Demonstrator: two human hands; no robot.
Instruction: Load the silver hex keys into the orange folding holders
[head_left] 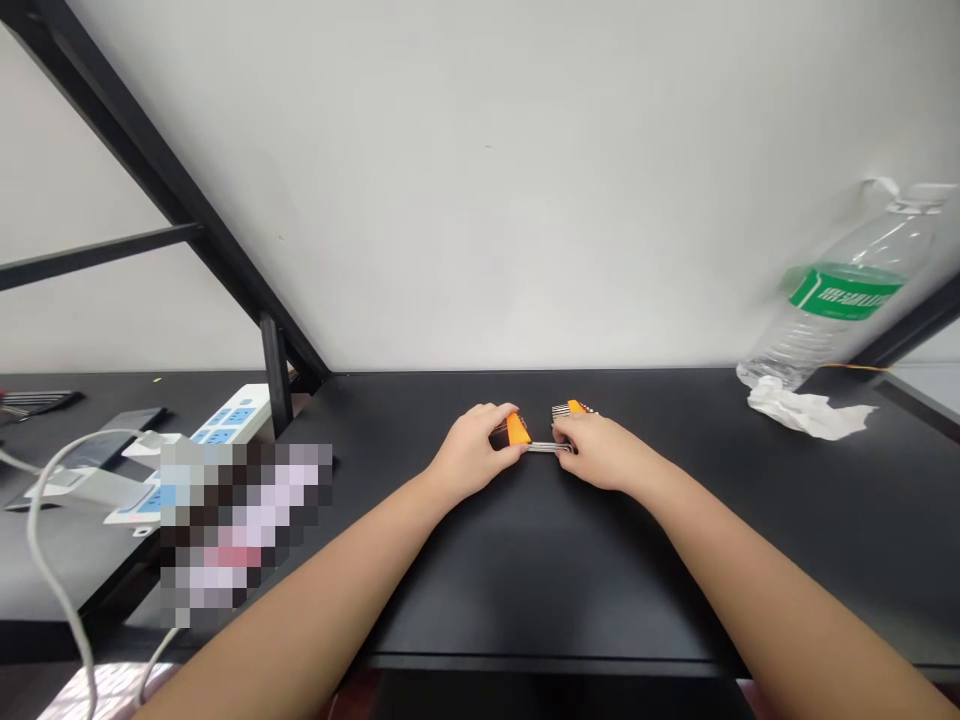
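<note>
An orange plastic hex key holder (517, 429) is pinched between the thumb and fingers of my left hand (480, 450), just above the black desk. Thin silver hex keys (546, 447) run from it toward my right hand (600, 450). The right fingers are closed around the bent ends of those keys. Behind the right fingers shows a second orange piece (576, 407), with several short metal rods (561, 411) beside it. My right hand partly hides this piece, so I cannot tell whether the two orange parts are joined.
On the right, a large clear bottle with a green label (847, 291) leans near a crumpled white tissue (810, 410). A white power strip (232, 425) with plugs and a white cable (45, 560) lies at left, near a black metal frame (275, 370). A blurred-out patch covers something there.
</note>
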